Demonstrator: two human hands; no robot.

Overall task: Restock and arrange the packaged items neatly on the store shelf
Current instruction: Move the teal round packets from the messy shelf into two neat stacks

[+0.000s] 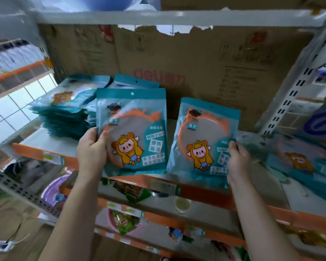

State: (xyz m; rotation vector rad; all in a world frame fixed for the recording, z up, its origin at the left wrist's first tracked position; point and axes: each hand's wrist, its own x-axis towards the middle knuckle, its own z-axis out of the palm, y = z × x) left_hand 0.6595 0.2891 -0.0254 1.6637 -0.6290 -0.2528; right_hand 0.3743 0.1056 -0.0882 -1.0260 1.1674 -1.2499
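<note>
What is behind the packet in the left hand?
A rear packet shows its teal top edge above the held packet in the left hand, with a cardboard box further back. The held packet covers the rest, so how many stand there cannot be told.

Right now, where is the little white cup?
In the head view the white cup stands on the lower shelf, a bit right of the middle, just below the packet that the right hand holds.

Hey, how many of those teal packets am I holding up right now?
2. One packet is gripped by the left hand, a second packet by the right hand. Another teal top edge shows behind the first, so more may be hidden there.
</note>
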